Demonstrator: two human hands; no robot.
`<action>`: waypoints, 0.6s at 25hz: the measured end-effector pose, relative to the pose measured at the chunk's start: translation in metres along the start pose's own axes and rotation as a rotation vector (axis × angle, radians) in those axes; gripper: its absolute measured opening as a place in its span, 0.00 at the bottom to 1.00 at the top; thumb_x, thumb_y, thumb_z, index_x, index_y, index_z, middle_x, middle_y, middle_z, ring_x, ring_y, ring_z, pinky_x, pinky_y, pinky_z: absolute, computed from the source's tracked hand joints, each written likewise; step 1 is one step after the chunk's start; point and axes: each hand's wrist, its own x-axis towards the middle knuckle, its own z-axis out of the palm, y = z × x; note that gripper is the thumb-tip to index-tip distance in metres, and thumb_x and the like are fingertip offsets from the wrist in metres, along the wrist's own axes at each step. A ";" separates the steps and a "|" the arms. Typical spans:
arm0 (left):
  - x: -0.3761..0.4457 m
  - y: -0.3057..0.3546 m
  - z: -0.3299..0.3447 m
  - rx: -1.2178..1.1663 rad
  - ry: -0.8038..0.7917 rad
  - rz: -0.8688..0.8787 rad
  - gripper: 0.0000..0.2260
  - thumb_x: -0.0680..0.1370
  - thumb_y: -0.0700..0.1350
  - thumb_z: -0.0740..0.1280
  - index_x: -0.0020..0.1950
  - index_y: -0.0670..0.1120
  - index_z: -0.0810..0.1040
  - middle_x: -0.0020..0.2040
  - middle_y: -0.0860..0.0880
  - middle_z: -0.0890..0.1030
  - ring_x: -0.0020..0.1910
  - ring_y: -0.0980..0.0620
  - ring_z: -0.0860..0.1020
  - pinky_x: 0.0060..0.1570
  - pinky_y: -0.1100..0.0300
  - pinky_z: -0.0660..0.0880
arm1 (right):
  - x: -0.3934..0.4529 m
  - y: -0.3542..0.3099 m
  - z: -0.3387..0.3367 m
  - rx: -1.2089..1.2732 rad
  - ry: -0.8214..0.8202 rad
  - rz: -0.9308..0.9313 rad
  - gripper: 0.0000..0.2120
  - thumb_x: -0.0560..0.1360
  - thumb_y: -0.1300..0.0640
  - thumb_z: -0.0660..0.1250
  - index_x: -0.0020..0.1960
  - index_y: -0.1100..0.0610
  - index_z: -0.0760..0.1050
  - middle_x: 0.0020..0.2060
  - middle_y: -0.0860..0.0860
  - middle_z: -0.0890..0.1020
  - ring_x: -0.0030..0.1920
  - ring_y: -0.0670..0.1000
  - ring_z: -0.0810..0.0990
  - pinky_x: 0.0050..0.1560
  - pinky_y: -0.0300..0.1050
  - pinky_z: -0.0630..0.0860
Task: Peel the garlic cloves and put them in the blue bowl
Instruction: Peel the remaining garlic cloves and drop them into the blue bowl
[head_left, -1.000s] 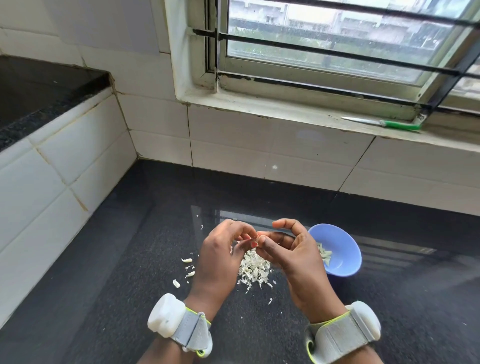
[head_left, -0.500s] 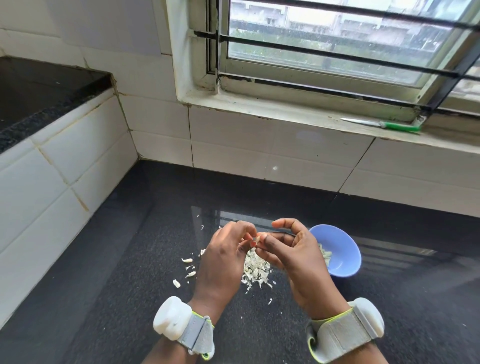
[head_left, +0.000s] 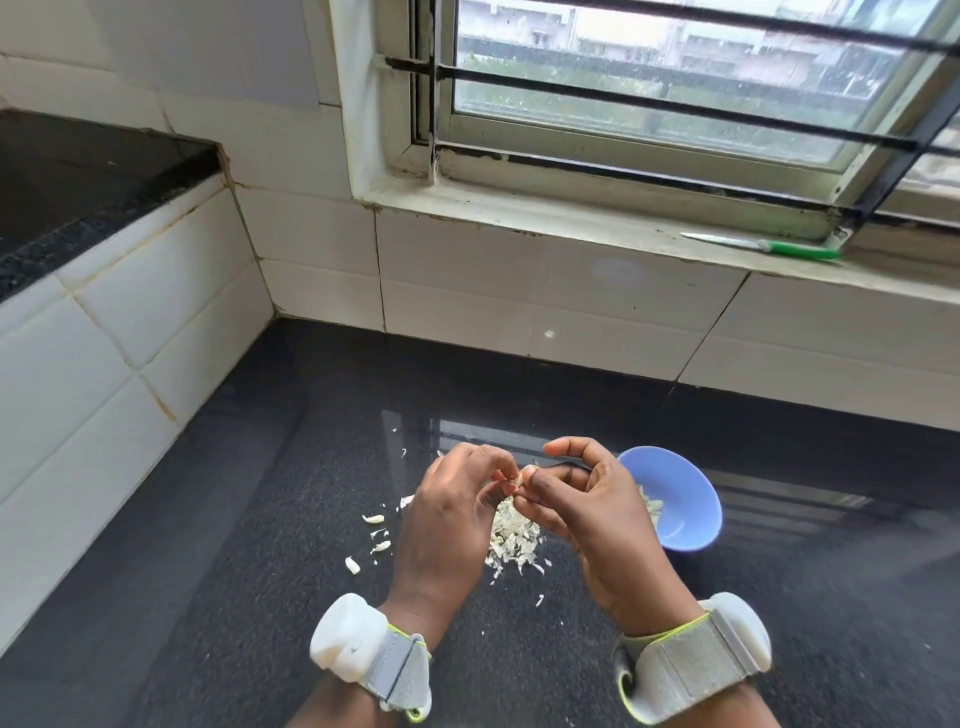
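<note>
Your left hand (head_left: 447, 519) and right hand (head_left: 587, 512) meet fingertip to fingertip, both curled and pinching one small garlic clove (head_left: 519, 479) between them. Compared with a second ago, more pale clove shows between your fingertips — the skin seems to be coming away, so this clove looks nearly peeled. Directly below your fingers lies a pile of peelings (head_left: 511, 538); a few loose cloves (head_left: 374, 518) sit just left of your left hand. The blue bowl (head_left: 685, 499) waits just beyond your right hand — peeled cloves already inside.
</note>
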 end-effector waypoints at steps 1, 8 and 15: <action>0.000 0.000 0.000 0.001 -0.003 -0.002 0.08 0.74 0.42 0.63 0.48 0.56 0.71 0.44 0.57 0.75 0.44 0.52 0.75 0.41 0.50 0.75 | 0.000 0.000 0.000 -0.005 0.002 0.000 0.14 0.73 0.70 0.70 0.55 0.62 0.72 0.32 0.56 0.81 0.36 0.51 0.83 0.38 0.42 0.80; 0.001 -0.001 0.002 -0.047 -0.074 -0.051 0.11 0.72 0.40 0.61 0.47 0.56 0.68 0.43 0.58 0.73 0.45 0.55 0.74 0.44 0.56 0.73 | 0.000 0.002 0.002 -0.006 0.012 0.018 0.13 0.73 0.70 0.70 0.55 0.62 0.72 0.33 0.57 0.80 0.36 0.51 0.83 0.38 0.42 0.80; -0.002 0.001 0.006 -0.056 -0.138 -0.085 0.13 0.72 0.35 0.57 0.47 0.54 0.65 0.42 0.56 0.71 0.43 0.56 0.69 0.45 0.58 0.68 | -0.001 0.003 0.003 0.038 0.005 0.028 0.12 0.74 0.71 0.68 0.54 0.63 0.72 0.33 0.57 0.82 0.37 0.53 0.84 0.38 0.42 0.80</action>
